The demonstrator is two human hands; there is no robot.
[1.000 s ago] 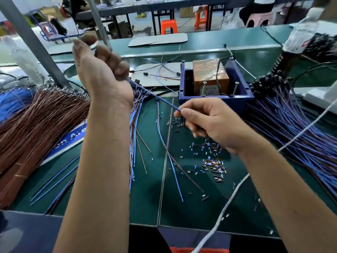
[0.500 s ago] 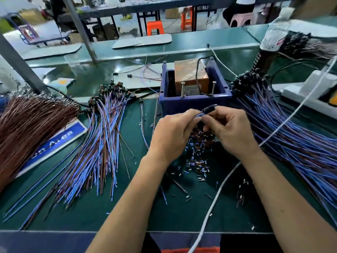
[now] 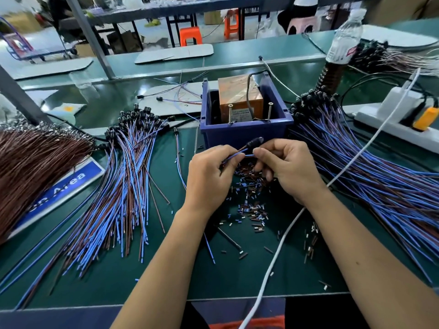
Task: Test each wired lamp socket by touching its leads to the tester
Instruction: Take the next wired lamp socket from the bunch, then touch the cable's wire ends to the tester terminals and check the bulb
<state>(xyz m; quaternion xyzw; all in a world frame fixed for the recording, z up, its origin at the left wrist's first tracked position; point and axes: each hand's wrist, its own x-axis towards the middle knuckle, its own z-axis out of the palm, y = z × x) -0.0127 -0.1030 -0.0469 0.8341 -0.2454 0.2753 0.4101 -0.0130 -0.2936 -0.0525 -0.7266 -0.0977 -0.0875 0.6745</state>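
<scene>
Pinching one wired socket (image 3: 254, 143) between us: left hand (image 3: 210, 176) grips the blue and brown leads, right hand (image 3: 288, 170) nips the blue lead beside the black head, just short of the tester (image 3: 240, 100). We'd part the two bared ends and set one on each upright screw (image 3: 230, 113) (steady, no bridging). Tested bundle (image 3: 123, 181) lies left, untested pile (image 3: 370, 176) right; insulation scraps (image 3: 251, 210) and a white cable (image 3: 280, 243) clutter the mat below.

black lamp socket (image 3: 254, 142) | blue-brown leads | just before tester (image 3: 240, 103)
</scene>
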